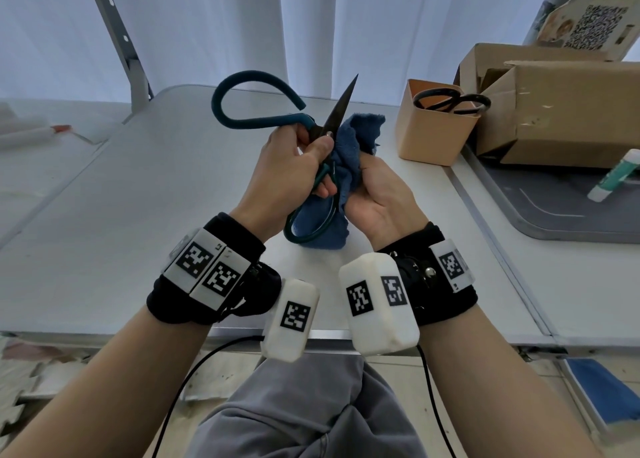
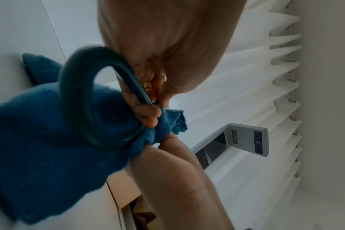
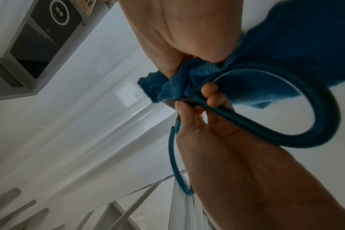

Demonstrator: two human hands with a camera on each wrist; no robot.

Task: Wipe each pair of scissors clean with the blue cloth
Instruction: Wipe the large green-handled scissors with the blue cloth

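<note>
The teal scissors [image 1: 313,139] are gripped near the pivot by the left hand [image 1: 289,170], blade pointing up and away, while the blue cloth [image 1: 349,152], just right, is pinched by the right hand [image 1: 381,198].

Soft, cool daylight comes through the pale curtains [image 1: 207,24] behind the table [image 1: 138,198]; shadows are faint. Both wrist views are dim, blurred up close, and bent at the edges.

Both forearms raised, left hand [image 1: 294,156] and right hand [image 1: 377,198] clenched.
</note>
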